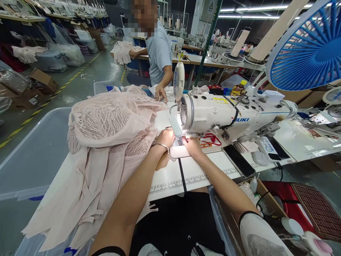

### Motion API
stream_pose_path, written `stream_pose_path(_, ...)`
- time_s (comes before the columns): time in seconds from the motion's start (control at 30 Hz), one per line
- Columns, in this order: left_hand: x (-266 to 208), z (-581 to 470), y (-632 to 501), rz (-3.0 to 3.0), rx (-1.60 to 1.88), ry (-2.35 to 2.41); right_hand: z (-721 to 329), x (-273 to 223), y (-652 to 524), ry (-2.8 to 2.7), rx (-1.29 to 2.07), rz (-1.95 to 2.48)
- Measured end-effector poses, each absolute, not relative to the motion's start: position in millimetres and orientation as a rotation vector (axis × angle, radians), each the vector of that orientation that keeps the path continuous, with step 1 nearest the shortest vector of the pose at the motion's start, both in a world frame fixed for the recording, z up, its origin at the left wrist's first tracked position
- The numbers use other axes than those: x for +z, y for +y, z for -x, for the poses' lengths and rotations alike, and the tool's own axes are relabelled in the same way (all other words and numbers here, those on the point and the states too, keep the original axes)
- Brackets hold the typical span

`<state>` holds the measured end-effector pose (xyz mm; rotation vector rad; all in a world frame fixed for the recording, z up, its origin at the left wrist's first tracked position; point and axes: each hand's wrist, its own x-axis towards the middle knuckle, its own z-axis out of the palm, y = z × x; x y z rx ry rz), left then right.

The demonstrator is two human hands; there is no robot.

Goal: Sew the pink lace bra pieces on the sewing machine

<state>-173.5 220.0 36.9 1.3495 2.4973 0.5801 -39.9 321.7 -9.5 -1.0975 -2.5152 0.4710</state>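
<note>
1. Here, nearest the body, the counter [170, 174] shows a printed ruler along its edge, and a dark phone [239, 161] lies to the right of the right forearm.
2. The left hand [166, 138] and the right hand [192, 146] close in on the needle area of a white sewing machine [207, 110], one on either side. The left fingers look bent and the right fingers drawn together; whether either set pinches cloth, I cannot tell, the tips being too small or hidden.
3. Judging by this posture, the step in hand is guiding or setting work at the needle. The next move seems to call for light, even control from both sides, fingers clear of the needle.
4. Left of the hands, pale lace garments [101, 113] lie heaped on the counter, their panels trailing toward the near left. Any piece at the needle is hard to make out.
5. Beyond the heap, a co-worker in a light blue shirt [160, 53] has one hand by its far side and the other at more pale cloth [124, 51].
</note>
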Motion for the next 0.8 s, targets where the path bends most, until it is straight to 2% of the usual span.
stream_pose_path(0.43, 37.8, 173.5, 219.2, -1.404, 0.524, 2.495, 26.2, 2.3, 323.0, -2.483, 0.649, 1.058)
stream_pose_path(0.8, 35.8, 174.1, 221.0, -1.405, 0.53, 2.5, 41.6, 1.1, 317.1, -2.415, 0.636, 0.999)
